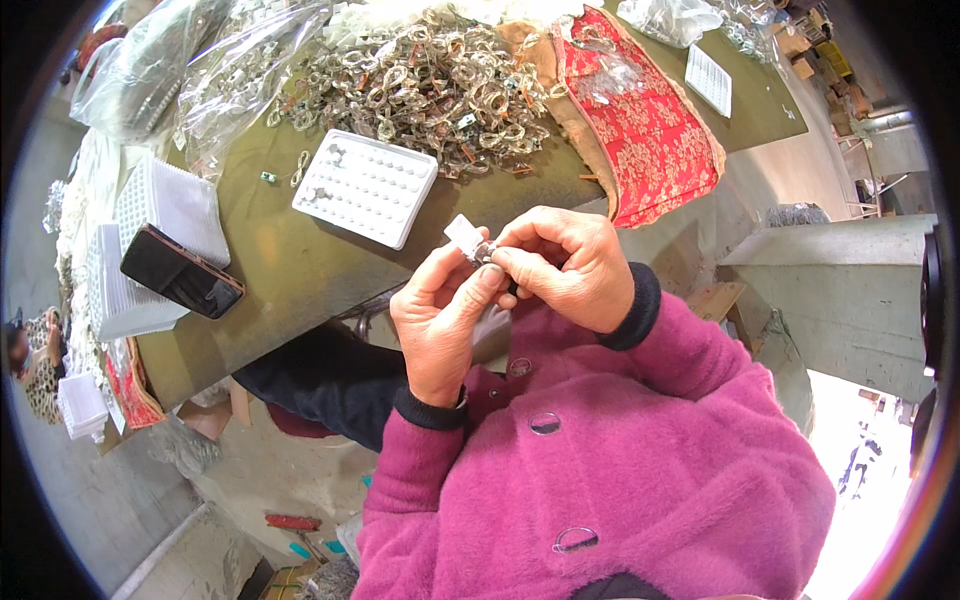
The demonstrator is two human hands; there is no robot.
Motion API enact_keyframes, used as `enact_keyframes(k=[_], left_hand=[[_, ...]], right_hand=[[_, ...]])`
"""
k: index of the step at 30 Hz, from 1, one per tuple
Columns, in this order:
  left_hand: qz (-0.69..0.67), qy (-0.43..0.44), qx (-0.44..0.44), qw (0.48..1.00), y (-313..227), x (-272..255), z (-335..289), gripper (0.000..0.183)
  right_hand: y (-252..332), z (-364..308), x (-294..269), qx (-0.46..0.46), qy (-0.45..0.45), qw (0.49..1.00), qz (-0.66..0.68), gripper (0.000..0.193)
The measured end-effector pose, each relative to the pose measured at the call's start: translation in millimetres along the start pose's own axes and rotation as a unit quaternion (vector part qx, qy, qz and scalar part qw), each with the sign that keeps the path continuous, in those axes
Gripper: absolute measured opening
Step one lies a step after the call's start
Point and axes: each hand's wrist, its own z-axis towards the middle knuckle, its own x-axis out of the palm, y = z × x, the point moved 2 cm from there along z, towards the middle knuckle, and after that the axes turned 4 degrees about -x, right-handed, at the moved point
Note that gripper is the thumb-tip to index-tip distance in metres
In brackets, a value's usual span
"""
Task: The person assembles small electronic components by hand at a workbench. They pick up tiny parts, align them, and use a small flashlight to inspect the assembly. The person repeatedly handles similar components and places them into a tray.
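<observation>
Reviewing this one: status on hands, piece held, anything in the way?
Left hand, right hand: both pinching one small white-and-dark piece. Details too small to tell. White tray beyond on green table, not blocking hands.

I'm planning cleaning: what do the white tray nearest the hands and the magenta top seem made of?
White tray: likely moulded plastic, smooth, by its straight rim and regular round spots.
Magenta top: fuzzy, matte textile, by its soft nap; fibre unclear.
</observation>
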Motion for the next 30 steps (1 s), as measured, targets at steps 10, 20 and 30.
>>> enact_keyframes(k=[10, 20, 30], left_hand=[[0.040, 0.000, 0.050, 0.998, 4, -2, 2, 0.032], [0.190, 0.025, 0.172, 0.966, 3, -9, 0, 0.032], [-0.033, 0.056, -0.087, 0.994, -4, -17, 0, 0.034]], right_hand=[[-1, -3, -12, 0.059, 0.033, 0.997, 0.027, 0.008], [-12, 9, -12, 0.195, 0.086, 0.973, 0.082, 0.011], [-4, 6, -9, -0.260, 0.080, 0.930, -0.247, 0.030]])
